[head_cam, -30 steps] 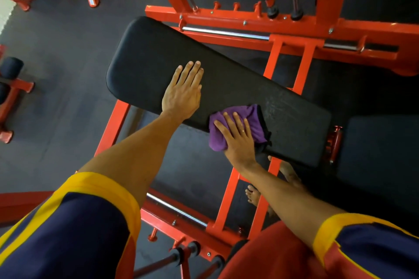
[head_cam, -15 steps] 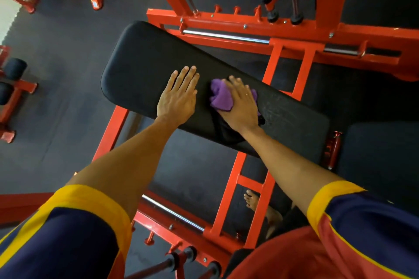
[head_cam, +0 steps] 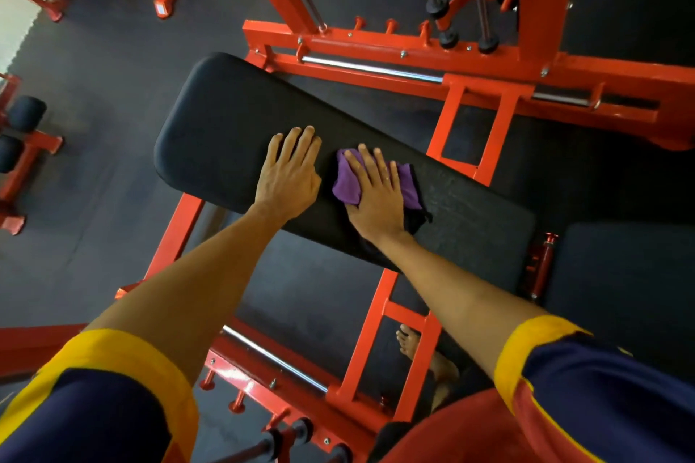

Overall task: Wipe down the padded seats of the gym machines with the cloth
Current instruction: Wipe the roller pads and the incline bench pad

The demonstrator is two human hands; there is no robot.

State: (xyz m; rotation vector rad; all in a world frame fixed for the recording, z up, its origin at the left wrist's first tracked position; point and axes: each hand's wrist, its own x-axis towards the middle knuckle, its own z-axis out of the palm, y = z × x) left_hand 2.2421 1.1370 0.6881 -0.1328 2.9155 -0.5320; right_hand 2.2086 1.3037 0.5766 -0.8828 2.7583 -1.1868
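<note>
Head view, looking down along both outstretched arms. A long black padded seat [head_cam: 225,132] lies diagonally across the middle of the frame, carried on an orange-red machine frame [head_cam: 376,45] whose chrome bar [head_cam: 372,69] runs along the far side of the pad. The left hand [head_cam: 287,177] rests palm-down on the pad near its middle, fingers straight and held close together, holding nothing. Just beside it, to its right, the right hand [head_cam: 376,199] lies flat on a purple cloth [head_cam: 348,180], fingers straight and slightly spread, pressing the cloth against the pad surface; the cloth shows on both sides of the hand, bunched at the fingertips, with a darker edge of fabric towards the near rim of the pad. The two hands are close but not touching. A second dark pad [head_cam: 620,274] sits at the right edge, apart from the first. A bare foot [head_cam: 408,340] stands on the dark floor [head_cam: 113,86] beneath the frame. Navy sleeves with yellow cuffs [head_cam: 124,350] fill the lower corners. Black roller pads [head_cam: 26,113] on another orange-red stand appear at far left.
</note>
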